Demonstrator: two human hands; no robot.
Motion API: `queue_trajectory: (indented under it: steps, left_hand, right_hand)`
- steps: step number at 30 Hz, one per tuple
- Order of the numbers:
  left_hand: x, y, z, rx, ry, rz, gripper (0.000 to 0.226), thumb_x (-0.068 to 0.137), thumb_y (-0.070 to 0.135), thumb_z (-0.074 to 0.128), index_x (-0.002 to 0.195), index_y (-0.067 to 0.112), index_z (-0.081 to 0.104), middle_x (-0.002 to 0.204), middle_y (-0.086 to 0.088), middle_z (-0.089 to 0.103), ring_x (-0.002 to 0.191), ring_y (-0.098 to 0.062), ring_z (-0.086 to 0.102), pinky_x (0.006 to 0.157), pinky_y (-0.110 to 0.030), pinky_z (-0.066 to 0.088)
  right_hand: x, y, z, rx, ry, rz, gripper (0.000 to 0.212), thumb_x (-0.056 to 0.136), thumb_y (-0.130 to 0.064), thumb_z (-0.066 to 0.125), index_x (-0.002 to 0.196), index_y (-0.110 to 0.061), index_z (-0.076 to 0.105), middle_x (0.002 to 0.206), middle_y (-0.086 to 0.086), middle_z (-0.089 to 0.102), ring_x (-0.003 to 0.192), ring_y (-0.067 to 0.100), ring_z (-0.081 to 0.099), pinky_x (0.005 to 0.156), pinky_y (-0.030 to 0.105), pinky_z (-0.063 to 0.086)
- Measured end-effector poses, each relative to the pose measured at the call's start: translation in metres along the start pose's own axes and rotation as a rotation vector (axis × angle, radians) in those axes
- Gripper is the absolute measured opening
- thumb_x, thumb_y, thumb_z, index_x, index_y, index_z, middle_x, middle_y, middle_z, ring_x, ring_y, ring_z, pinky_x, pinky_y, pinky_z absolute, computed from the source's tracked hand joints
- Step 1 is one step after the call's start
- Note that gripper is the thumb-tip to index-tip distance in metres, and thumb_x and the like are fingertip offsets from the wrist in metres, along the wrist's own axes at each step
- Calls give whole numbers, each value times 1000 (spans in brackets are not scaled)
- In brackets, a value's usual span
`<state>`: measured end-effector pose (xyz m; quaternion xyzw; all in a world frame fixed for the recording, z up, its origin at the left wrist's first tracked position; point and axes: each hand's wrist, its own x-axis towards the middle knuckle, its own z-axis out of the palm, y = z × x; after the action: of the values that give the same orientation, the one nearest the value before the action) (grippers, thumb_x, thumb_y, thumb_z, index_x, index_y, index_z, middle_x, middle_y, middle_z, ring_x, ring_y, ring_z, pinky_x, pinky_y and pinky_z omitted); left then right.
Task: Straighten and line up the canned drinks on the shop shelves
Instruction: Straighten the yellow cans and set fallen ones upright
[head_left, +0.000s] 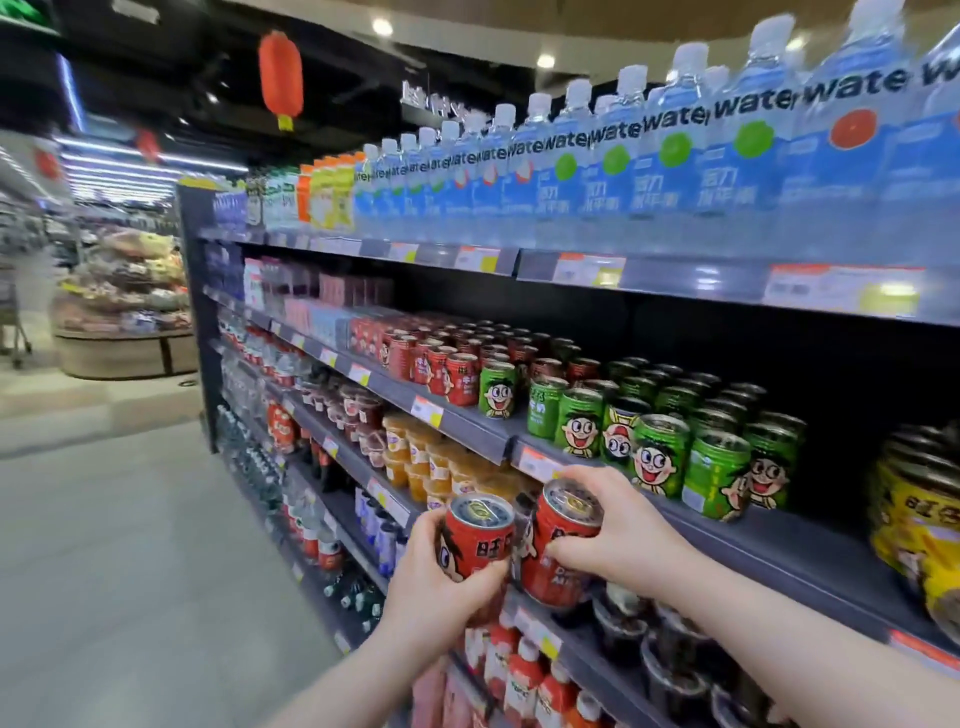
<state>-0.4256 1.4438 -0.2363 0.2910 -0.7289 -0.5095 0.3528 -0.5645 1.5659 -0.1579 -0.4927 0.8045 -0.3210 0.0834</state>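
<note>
My left hand (441, 587) grips a red can (480, 532) with a cartoon face, held upright in front of the shelf. Right beside it, my right hand (618, 530) grips a second red can (563, 540), tilted slightly. Both cans hang in the air just below the edge of the can shelf (779, 551). On that shelf stand rows of red cans (457, 364) to the left, green cans (660, 447) in the middle, some turned at different angles, and yellow cans (919, 525) at the far right.
Water bottles (675, 150) fill the top shelf. Below the can shelf sit cups of orange jelly (431, 462), dark cups (670, 654) and red-and-white bottles (519, 675). A bare stretch of shelf lies between the green and yellow cans. The aisle floor (130, 545) is on the left.
</note>
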Motion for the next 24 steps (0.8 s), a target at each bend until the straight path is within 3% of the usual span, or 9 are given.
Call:
queue_trajectory:
  steps: [3, 6, 9, 13, 17, 20, 24]
  left_hand:
    - [61, 6, 1, 47, 12, 38, 76, 58, 44, 77, 126, 32, 43, 117, 10, 58, 106, -10, 58, 97, -35, 47]
    - [114, 13, 2, 29, 6, 51, 66, 61, 40, 78, 118, 36, 46, 115, 10, 59, 104, -8, 58, 95, -35, 49]
    - [157, 15, 2, -20, 14, 61, 51, 68, 28, 81, 102, 40, 45, 108, 14, 58, 98, -2, 57, 89, -30, 48]
    - [207, 18, -3, 0, 25, 100, 47, 71, 25, 79, 100, 40, 45, 105, 17, 56, 96, 0, 56, 85, -27, 46]
    - [257, 19, -9, 16, 38, 144, 60, 69, 31, 79, 118, 29, 45, 111, 11, 58, 100, -6, 57, 88, -29, 47]
    - [294, 23, -14, -2, 21, 189, 61, 71, 28, 78, 121, 27, 44, 109, 11, 56, 96, -2, 55, 84, -22, 43]
    - [345, 21, -22, -22, -51, 240, 65, 70, 32, 79, 125, 24, 45, 114, 9, 56, 104, -9, 55, 91, -27, 45]
  right_hand:
    - [61, 4, -11, -2, 17, -25, 71, 74, -34, 70, 136, -32, 35, 121, -14, 32, 107, 4, 41, 83, 18, 38]
    - [120, 8, -22, 3, 79, -62, 74, 71, -32, 72, 137, -27, 37, 123, -11, 35, 112, 5, 42, 86, 17, 35]
    - [170, 9, -29, 28, 122, -85, 73, 71, -29, 74, 135, -23, 41, 127, -4, 41, 108, 9, 47, 82, 18, 42]
    - [224, 12, -34, 5, 196, -78, 78, 71, -31, 74, 139, -21, 37, 136, 1, 38, 119, 15, 46, 89, 19, 36]
    - [274, 18, -39, -45, 296, -21, 74, 69, -28, 76, 136, -19, 43, 134, 6, 44, 120, 20, 47, 91, 19, 34]
    - [307, 20, -44, -68, 350, 60, 72, 70, -26, 75, 135, -20, 46, 140, 6, 42, 127, 22, 42, 98, 21, 32]
    - [343, 18, -45, -149, 339, 213, 74, 68, -31, 73, 135, -23, 44, 138, 5, 45, 123, 21, 47, 93, 23, 39]
